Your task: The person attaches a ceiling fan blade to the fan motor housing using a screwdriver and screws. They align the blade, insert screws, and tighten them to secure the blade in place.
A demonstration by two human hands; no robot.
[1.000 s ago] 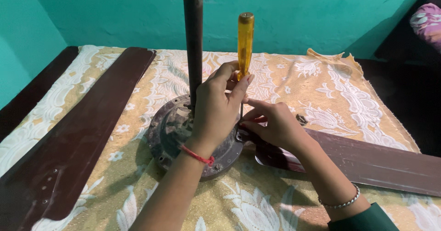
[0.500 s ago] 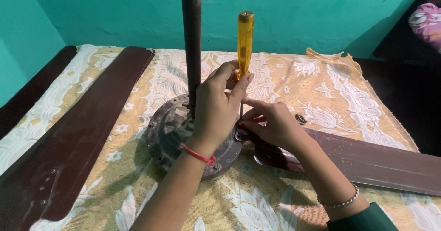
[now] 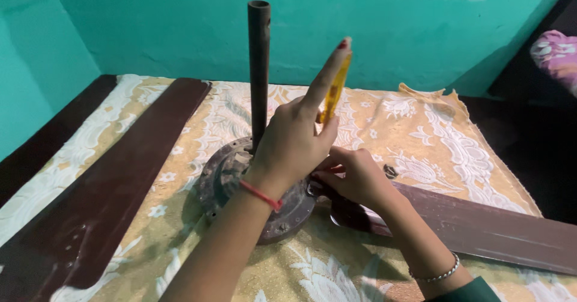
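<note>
Over on the far left, a loose dark brown fan blade is lying flat on the yellow and white patterned cloth that is covering the surface, its broad end pointing toward the teal wall. Moving in, the round grey fan motor is sitting on the cloth, and its dark rod is standing straight up from the middle. Now the left hand, red thread around the wrist, is hovering over the motor's right rim; its forefinger is stretching out straight along the yellow screwdriver handle, which is leaning slightly to the right, while the thumb and other fingers are gripping the handle lower down. The tool's tip is hidden behind the hands. Just right of that, the right hand, with a beaded bracelet on the wrist, is curling its fingers closed at the spot where the second brown blade is meeting the motor; what they are pinching I cannot tell. That blade is running away to the right edge.
</note>
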